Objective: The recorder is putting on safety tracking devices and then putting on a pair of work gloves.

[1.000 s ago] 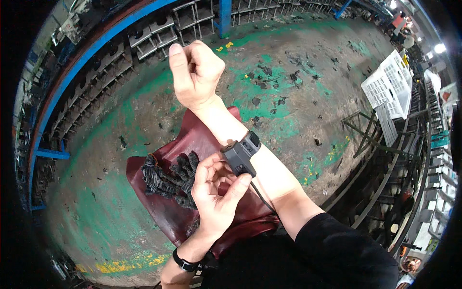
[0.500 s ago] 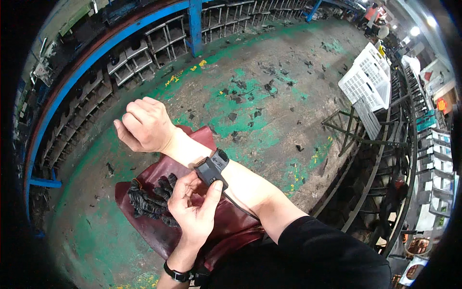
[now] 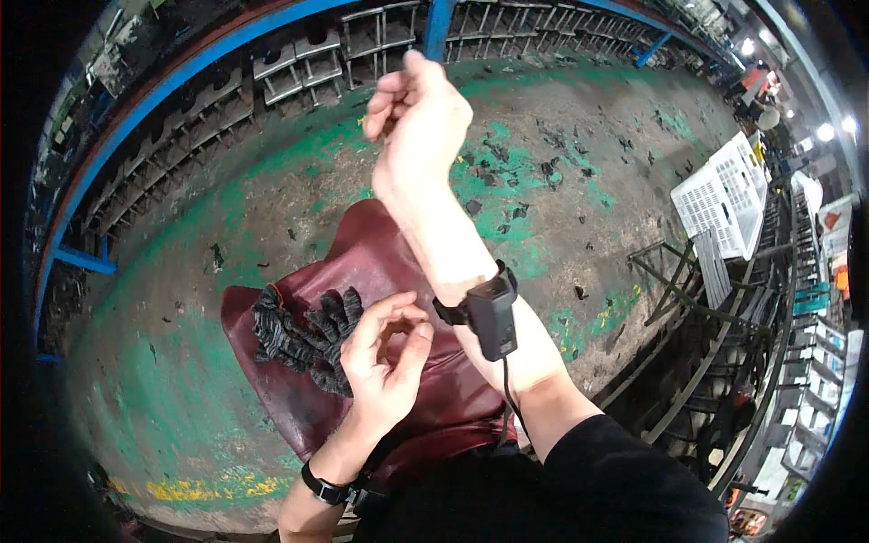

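My right hand [image 3: 424, 122] is raised over the floor, palm turned partly inward, its fingers loosely curled and apart with nothing in them. A black box-shaped device [image 3: 492, 317] is strapped round my right forearm, and a thin cable runs from it toward the dark sleeve. Just left of that device is my left hand [image 3: 385, 357], empty, its thumb and fingers bent and apart. A black band [image 3: 326, 489] circles my left wrist. Dark grey knitted gloves [image 3: 303, 335] lie beside my left hand on a maroon leather-like apron [image 3: 348, 258] spread over my lap.
Dark scraps [image 3: 552, 167] litter the worn green floor [image 3: 181, 380]. At the right, a white perforated crate [image 3: 720, 195] rests by a metal rack [image 3: 706, 271]. Metal stands line the far left under a blue frame [image 3: 181, 95]. A person [image 3: 756, 86] is far off, upper right.
My left hand has let go of the black device. My right hand has swung up and to the right, its fist loosened and the forearm rolled over. The view has shifted slightly.
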The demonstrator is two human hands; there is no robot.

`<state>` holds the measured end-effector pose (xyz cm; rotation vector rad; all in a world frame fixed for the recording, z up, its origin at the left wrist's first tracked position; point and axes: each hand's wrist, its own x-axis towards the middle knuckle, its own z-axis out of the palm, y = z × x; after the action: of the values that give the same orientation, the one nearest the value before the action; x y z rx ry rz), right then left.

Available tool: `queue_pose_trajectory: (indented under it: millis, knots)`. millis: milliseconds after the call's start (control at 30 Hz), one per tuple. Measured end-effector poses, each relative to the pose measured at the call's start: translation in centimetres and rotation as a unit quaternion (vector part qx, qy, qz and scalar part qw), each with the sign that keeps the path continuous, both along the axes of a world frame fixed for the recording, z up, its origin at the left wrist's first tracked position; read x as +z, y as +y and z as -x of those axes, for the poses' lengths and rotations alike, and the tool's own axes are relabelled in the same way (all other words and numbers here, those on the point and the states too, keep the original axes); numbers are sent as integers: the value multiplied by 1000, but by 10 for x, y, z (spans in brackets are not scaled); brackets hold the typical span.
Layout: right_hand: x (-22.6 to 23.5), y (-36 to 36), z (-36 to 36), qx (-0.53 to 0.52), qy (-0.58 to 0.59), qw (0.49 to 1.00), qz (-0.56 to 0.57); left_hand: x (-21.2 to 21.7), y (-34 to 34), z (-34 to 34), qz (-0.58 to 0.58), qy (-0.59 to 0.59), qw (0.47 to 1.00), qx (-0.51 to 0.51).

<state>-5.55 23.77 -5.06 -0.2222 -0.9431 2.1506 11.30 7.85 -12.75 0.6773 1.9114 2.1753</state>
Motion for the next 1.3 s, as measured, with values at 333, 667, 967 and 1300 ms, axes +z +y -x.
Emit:
queue_pose_trajectory:
  millis: [333,667,967,1300]
  knots:
    - [37,11,-29,236,80,917,311,0,2,1,-8,-71,992,-106]
    - [19,-2,-23,317,237,860,321,-2,0,-2,-111,-163,977,-86]
    - [8,-18,-1,-40,28,983,-176,-23,-2,0,-49,-204,970,-120]
    - [-12,-75,-8,-148,76,634,-755,-45,-7,4,-106,-137,967,-184]
